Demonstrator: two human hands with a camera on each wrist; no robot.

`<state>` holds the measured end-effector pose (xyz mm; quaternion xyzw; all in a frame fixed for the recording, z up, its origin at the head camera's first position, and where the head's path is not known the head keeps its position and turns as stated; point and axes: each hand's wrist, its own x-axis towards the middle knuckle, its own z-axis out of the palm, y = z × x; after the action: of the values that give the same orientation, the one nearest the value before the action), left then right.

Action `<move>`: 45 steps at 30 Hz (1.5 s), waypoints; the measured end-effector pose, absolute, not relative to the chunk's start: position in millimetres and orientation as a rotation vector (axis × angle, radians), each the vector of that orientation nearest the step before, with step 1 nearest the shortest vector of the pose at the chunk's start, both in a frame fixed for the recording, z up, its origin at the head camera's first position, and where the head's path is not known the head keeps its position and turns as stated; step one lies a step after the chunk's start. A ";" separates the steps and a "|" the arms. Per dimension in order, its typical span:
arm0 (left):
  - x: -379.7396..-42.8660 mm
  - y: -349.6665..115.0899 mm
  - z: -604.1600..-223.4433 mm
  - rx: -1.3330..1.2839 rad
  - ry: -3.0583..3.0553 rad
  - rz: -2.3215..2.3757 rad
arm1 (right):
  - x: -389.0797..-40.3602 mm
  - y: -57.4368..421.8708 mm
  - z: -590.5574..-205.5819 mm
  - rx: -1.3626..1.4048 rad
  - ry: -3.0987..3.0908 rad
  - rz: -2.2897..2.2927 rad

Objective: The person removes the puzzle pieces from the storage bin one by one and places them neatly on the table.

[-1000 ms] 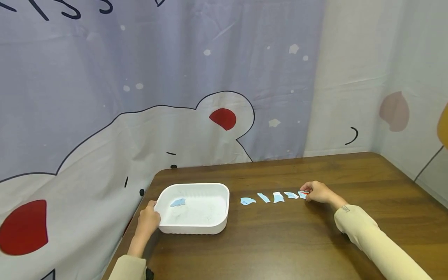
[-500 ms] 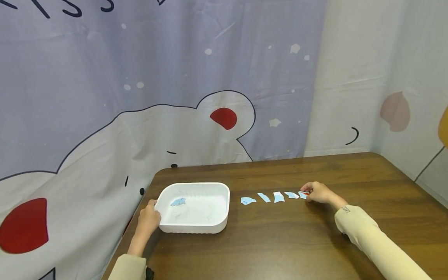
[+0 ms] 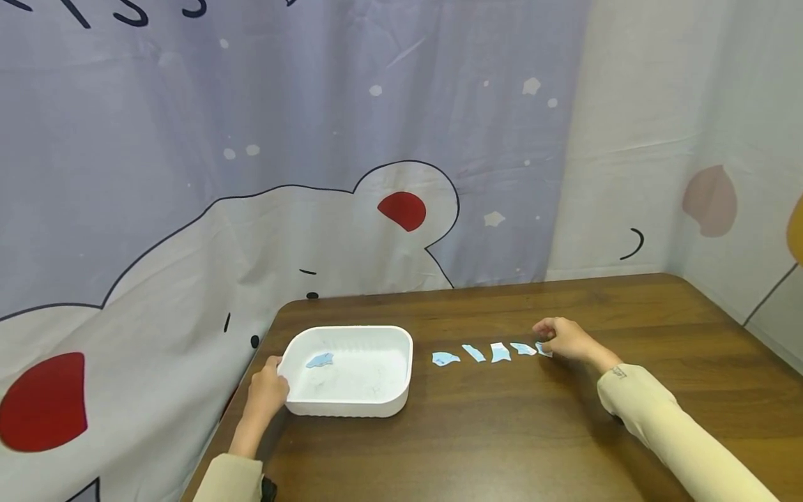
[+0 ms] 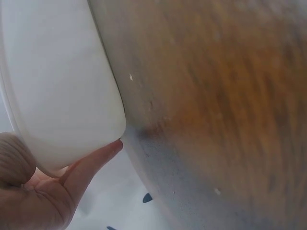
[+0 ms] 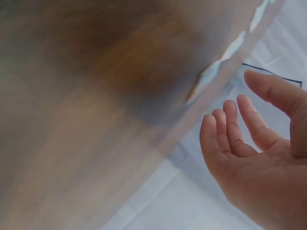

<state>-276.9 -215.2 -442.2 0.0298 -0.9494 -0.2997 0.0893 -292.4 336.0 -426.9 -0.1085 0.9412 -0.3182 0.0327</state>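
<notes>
My left hand (image 3: 266, 394) grips the left rim of a white plastic basin (image 3: 370, 380), its thumb on the rim and a finger under the wall in the left wrist view. One blue paper scrap (image 3: 320, 360) lies inside the basin. To its right, several light blue scraps lie in a row, from a wide one (image 3: 445, 359) to the rightmost scrap (image 3: 543, 350). Over that last scrap, partly covering it, is my right hand (image 3: 569, 341). In the right wrist view the right hand's fingers (image 5: 233, 129) are loosely bent, thumb apart, with nothing between them.
All of this is on a brown wooden table (image 3: 477, 432). A printed curtain (image 3: 301, 125) hangs behind its back edge and along the sides. Bare wood shows in front of the row and right of the right hand.
My right hand has let go of the rightmost scrap and its fingers have lifted slightly. My left hand and the basin look unmoved.
</notes>
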 end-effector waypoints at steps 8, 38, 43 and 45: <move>-277.4 -214.4 -441.2 0.088 -2.826 -0.894 | -300.0 313.5 -409.8 -0.430 2.908 -0.978; -275.4 -216.0 -439.7 0.135 -2.836 -0.926 | -359.2 132.4 -365.8 -0.684 2.876 -1.202; -275.6 -215.5 -439.8 0.134 -2.827 -0.943 | -360.3 92.4 -366.9 -0.751 2.841 -1.219; -276.3 -215.1 -440.4 0.125 -2.821 -0.939 | -359.4 78.1 -367.1 -0.769 2.835 -1.221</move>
<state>-276.3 -215.1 -440.4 0.0419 -0.9448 -0.3144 0.0826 -359.4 78.1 -367.1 -0.2418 0.8910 -0.3837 -0.0196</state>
